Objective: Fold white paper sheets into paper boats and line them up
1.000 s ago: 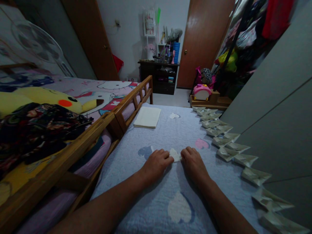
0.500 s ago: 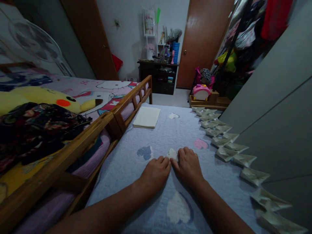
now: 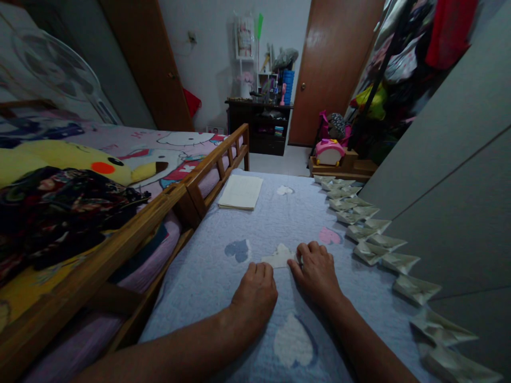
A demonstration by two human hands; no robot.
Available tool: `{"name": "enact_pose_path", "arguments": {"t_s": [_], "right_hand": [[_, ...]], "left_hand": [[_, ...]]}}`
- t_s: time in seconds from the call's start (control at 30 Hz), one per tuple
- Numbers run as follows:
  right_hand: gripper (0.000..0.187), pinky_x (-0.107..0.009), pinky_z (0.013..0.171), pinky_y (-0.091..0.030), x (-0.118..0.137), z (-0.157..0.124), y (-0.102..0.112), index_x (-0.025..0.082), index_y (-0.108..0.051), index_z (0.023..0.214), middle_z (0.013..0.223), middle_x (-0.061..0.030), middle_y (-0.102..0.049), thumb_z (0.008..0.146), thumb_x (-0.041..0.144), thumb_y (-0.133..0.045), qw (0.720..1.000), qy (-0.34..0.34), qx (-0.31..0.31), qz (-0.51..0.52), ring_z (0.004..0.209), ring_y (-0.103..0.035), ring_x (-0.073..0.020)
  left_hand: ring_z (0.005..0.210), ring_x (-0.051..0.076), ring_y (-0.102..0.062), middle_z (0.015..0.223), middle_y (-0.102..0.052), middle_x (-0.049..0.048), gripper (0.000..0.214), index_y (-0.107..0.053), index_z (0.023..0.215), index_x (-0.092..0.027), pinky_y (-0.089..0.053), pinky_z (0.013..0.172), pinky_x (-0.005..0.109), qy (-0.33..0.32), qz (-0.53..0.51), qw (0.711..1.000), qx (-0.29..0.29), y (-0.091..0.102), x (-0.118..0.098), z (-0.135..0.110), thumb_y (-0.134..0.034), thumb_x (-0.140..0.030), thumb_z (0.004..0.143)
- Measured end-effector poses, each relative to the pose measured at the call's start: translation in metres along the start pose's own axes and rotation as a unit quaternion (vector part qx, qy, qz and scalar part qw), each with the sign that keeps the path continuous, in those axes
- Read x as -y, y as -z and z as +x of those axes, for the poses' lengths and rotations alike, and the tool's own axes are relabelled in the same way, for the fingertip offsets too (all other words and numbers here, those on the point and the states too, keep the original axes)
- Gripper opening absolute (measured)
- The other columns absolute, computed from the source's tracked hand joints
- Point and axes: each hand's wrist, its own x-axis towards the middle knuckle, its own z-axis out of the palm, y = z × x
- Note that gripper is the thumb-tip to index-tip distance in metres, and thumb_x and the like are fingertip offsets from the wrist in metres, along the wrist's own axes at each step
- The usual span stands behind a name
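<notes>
A small folded piece of pale paper [image 3: 278, 259] lies low over the blue quilt, stretched between my two hands. My left hand [image 3: 255, 292], fingers curled and closed, is at the paper's left end. At the right end, my right hand [image 3: 316, 268] has its thumb and fingertips closed on the paper's edge. My fingers cover both ends of the paper. Folded paper boats [image 3: 371, 251] stand in a long row along the quilt's right side. Beyond my left hand rests a stack of off-white paper sheets [image 3: 241, 192].
The quilt [image 3: 199, 298] with heart shapes covers the bed under my hands. A wooden bed rail [image 3: 175, 198] runs along the left, with a yellow plush toy [image 3: 67, 159] behind it. A pale cabinet [image 3: 451, 213] borders the right side.
My hands have moved apart, the left one back toward me and the right one slightly right. More of the folded paper now shows between them.
</notes>
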Motion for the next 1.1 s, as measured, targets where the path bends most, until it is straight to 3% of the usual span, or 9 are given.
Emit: {"name": "enact_pose_path", "arguments": {"t_s": [0.13, 0.33, 0.5, 0.7, 0.8, 0.93, 1.0, 1.1], "right_hand": [[0.019, -0.037, 0.079, -0.034, -0.013, 0.0, 0.003, 0.022, -0.063, 0.097, 0.101, -0.0092, -0.058, 0.092, 0.039, -0.057, 1.0, -0.022, 0.009, 0.003, 0.097, -0.051, -0.0282], [0.018, -0.036, 0.077, -0.033, -0.029, 0.002, 0.001, 0.025, -0.065, 0.104, 0.105, -0.0089, -0.057, 0.092, 0.036, -0.058, 0.999, -0.048, 0.016, 0.004, 0.098, -0.052, -0.0277], [0.016, -0.035, 0.076, -0.031, -0.036, 0.003, -0.001, 0.027, -0.065, 0.106, 0.106, -0.0082, -0.057, 0.093, 0.031, -0.057, 0.999, -0.043, 0.019, 0.013, 0.099, -0.051, -0.0271], [0.01, -0.035, 0.078, -0.032, -0.041, 0.006, -0.006, 0.019, -0.062, 0.097, 0.101, -0.0089, -0.059, 0.09, 0.023, -0.055, 0.998, -0.052, 0.003, 0.023, 0.096, -0.05, -0.0264], [0.011, -0.036, 0.082, -0.034, -0.039, 0.006, -0.005, 0.018, -0.059, 0.096, 0.099, -0.0087, -0.059, 0.088, 0.017, -0.052, 0.995, -0.037, -0.041, 0.08, 0.096, -0.049, -0.0256], [0.017, -0.035, 0.089, -0.036, -0.025, 0.001, -0.001, 0.018, -0.058, 0.101, 0.107, -0.0084, -0.058, 0.084, 0.021, -0.058, 0.979, 0.092, -0.057, 0.172, 0.101, -0.048, -0.0243], [0.021, -0.036, 0.092, -0.036, -0.016, -0.002, 0.0, 0.019, -0.059, 0.102, 0.112, -0.0076, -0.058, 0.081, 0.018, -0.061, 0.973, 0.134, -0.041, 0.182, 0.104, -0.048, -0.0238], [0.02, -0.036, 0.092, -0.036, -0.009, -0.003, -0.002, 0.019, -0.061, 0.1, 0.111, -0.0063, -0.061, 0.081, 0.016, -0.062, 0.97, 0.169, -0.018, 0.176, 0.104, -0.049, -0.0233]], "left_hand": [[0.084, 0.026, -0.058, 0.09, -0.066, 0.0167, 0.025, -0.074, 0.096, -0.008, -0.042, 0.074, 0.038, 0.002, 0.004, 1.0, 0.03, 0.004, 0.0, 0.0, -0.052, -0.006, 0.085], [0.081, 0.026, -0.057, 0.086, -0.065, 0.0175, 0.024, -0.072, 0.09, -0.008, -0.041, 0.072, 0.039, 0.023, -0.028, 0.999, 0.016, 0.002, 0.0, 0.001, -0.051, -0.003, 0.082], [0.085, 0.028, -0.062, 0.09, -0.067, 0.0188, 0.028, -0.073, 0.092, -0.006, -0.043, 0.072, 0.038, 0.047, -0.057, 0.995, 0.072, 0.013, 0.005, 0.002, -0.047, -0.001, 0.083], [0.09, 0.031, -0.066, 0.092, -0.07, 0.0201, 0.029, -0.072, 0.09, -0.006, -0.046, 0.075, 0.041, 0.078, -0.119, 0.986, 0.092, 0.023, 0.02, 0.008, -0.044, -0.003, 0.086], [0.084, 0.03, -0.066, 0.087, -0.07, 0.0178, 0.023, -0.071, 0.085, -0.009, -0.047, 0.074, 0.042, 0.095, -0.132, 0.985, 0.054, 0.022, 0.03, 0.01, -0.048, -0.012, 0.087], [0.089, 0.028, -0.062, 0.091, -0.067, 0.0125, 0.016, -0.066, 0.091, -0.014, -0.047, 0.08, 0.042, 0.096, -0.152, 0.982, -0.049, 0.018, 0.037, 0.013, -0.053, -0.02, 0.085], [0.098, 0.027, -0.059, 0.102, -0.065, 0.0111, 0.017, -0.064, 0.099, -0.016, -0.047, 0.087, 0.04, 0.068, -0.184, 0.976, -0.09, 0.014, 0.037, 0.016, -0.057, -0.023, 0.085], [0.117, 0.028, -0.051, 0.128, -0.057, 0.0115, 0.038, -0.058, 0.119, -0.017, -0.041, 0.102, 0.042, 0.011, -0.231, 0.964, -0.13, 0.004, 0.035, 0.021, -0.064, -0.033, 0.085]]}}
